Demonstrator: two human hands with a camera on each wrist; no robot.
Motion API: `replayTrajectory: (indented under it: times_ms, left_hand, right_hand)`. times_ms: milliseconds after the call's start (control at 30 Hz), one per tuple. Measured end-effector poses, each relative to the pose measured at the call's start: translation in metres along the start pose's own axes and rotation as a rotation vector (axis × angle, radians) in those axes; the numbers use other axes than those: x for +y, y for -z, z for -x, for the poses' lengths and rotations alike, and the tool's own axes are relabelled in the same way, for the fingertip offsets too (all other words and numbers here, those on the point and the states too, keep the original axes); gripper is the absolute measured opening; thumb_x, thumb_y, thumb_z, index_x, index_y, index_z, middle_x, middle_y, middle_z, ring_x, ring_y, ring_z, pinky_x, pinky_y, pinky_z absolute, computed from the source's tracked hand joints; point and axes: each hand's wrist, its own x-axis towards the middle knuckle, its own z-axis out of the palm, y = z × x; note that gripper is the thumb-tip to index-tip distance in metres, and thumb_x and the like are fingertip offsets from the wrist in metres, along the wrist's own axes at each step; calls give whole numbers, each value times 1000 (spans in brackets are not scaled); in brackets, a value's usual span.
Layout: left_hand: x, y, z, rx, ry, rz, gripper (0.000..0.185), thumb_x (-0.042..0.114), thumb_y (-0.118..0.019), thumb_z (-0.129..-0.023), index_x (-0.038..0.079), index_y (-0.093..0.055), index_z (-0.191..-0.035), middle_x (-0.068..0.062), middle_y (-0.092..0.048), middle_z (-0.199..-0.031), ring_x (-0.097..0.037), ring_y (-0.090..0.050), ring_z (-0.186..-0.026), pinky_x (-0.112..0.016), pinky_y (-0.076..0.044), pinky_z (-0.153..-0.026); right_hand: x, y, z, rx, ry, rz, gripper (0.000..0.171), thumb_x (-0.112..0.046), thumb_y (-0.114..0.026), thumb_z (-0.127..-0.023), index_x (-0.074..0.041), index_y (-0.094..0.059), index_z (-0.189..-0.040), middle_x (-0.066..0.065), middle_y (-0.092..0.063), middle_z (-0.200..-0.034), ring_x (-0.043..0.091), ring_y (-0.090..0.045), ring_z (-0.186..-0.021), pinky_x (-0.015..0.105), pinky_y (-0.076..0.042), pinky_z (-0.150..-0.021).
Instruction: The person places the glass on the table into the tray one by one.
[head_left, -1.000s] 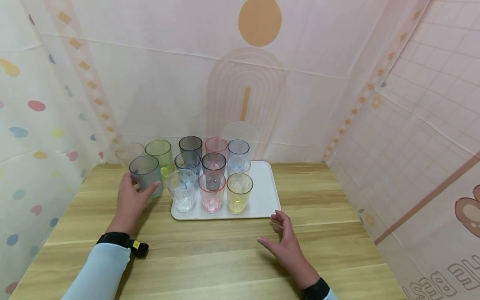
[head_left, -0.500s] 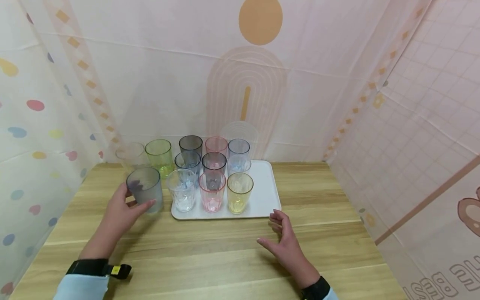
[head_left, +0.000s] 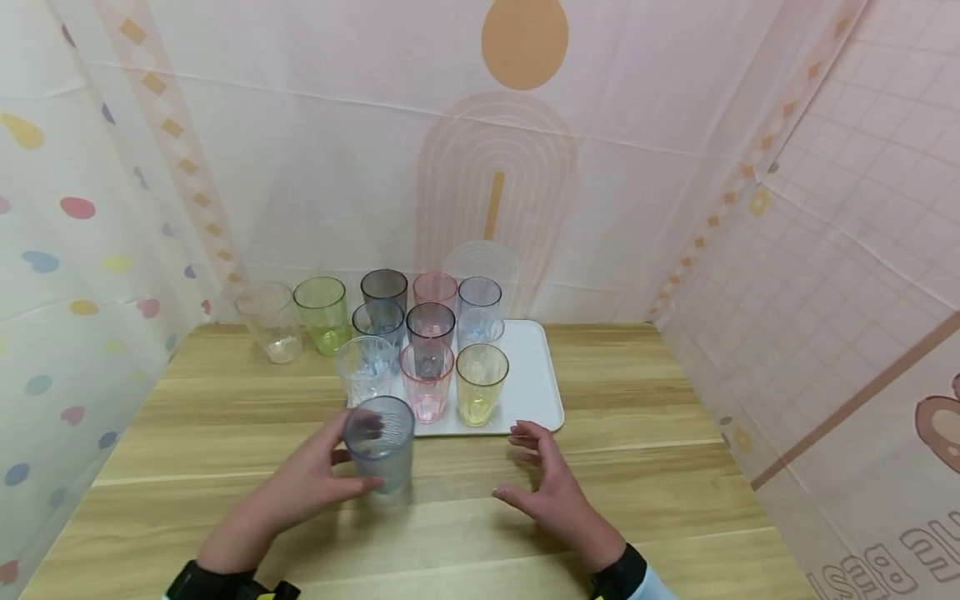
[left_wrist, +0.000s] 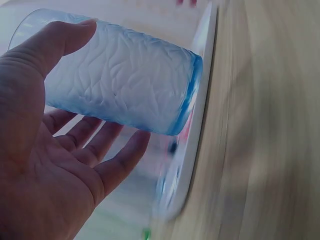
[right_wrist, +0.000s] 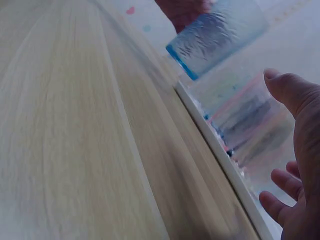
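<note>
Frosted blue-grey cup (head_left: 379, 443) gripped in left hand (head_left: 300, 487), thumb on one side and fingers curled round the other, out in front of the white tray (head_left: 536, 392) over the near part of the worktop (head_left: 660, 467). Hard to tell from the head view whether lifted clear or just resting on the wood; seems slightly raised. Right hand (head_left: 551, 487) empty, fingers loosely spread, hovering close to the tray's near edge and a short way to the right of the cup, not touching it.

Progress, judging by the layout: nine cups standing on the tray in three rows, among them a clear cup (head_left: 365, 367), a pink cup (head_left: 426, 379) and a yellow cup (head_left: 481, 382) in the front row. Two more off the tray at back left: another clear one (head_left: 270, 321) and a green cup (head_left: 322, 313). So most cups already gathered, one in hand, two apparently left, with the tray's right strip bare.

Left wrist view: ripple texture and blue rim of the held cup (left_wrist: 125, 85), thumb and fingers (left_wrist: 107, 165) wrapped round it, none of which shows clearly from above. Right wrist view: bare palm (right_wrist: 302, 165) beside the tray edge (right_wrist: 215, 145), much blurred.
</note>
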Motion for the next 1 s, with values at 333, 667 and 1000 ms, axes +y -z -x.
replayTrajectory:
  times_ms: [333, 667, 1000]
  left_hand:
    - [18, -53, -23, -169, -82, 94, 81, 26, -100, -84, 18, -56, -152, -2, -66, -142, -24, -64, -129, -41, -62, -104]
    - [24, -73, -28, -215, -134, 110, 80, 25, -99, -85, 21, -58, -153, -3, -63, -146, -30, -60, -136, -44, -62, -103]
    - [21, -75, -25, -219, -121, 70, 78, 25, -99, -86, 22, -58, -151, -1, -60, -146, -27, -58, -139, -49, -61, -107]
  right_hand:
    - [-10, -23, -17, -163, 121, -14, 92, -6, -94, -89, -11, -42, -165, 18, -50, -163, 41, -54, -146, 57, -49, -121]
    - [-21, -34, -17, -178, 129, -91, 85, -6, -91, -91, -17, -49, -164, 8, -59, -155, 31, -58, -142, 47, -52, -118]
    - [-22, -36, -13, -154, 149, -77, 82, -5, -91, -90, -16, -50, -161, 11, -62, -151, 35, -61, -138, 49, -56, -114]
